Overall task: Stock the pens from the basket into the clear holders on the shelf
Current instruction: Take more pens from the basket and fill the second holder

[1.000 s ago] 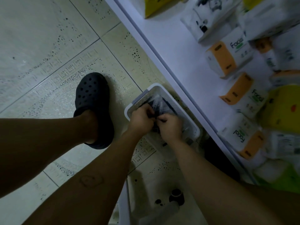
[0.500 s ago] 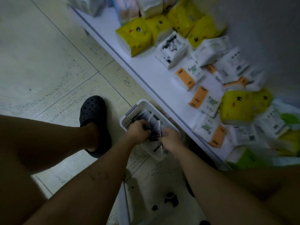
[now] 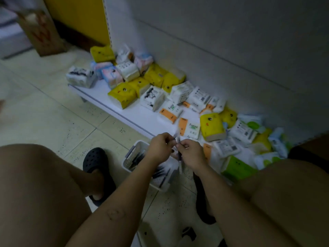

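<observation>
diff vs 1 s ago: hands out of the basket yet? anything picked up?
Yes. The left hand and right hand rose out of the basket, where they were gripping pens, and now hold a few pens between them just above it. The head view tilted up toward the shelf. The basket is still on the floor by the shelf edge, and the tissue packs are unmoved.

**Dim light is lying over a tiled shop aisle**

Pale square floor tiles (image 3: pixel 53 107) with dark grout lines and speckles are spreading across the left. A low white shelf (image 3: pixel 138 113) is running diagonally along a plain grey back panel (image 3: pixel 231 41), and soft tissue packs (image 3: pixel 122 93) are lying jumbled on it. A yellow panel (image 3: pixel 76 16) is standing at the far end beside a perforated white upright (image 3: pixel 107 20), with a blurred brown cardboard box (image 3: pixel 42 32) sitting near it.
</observation>
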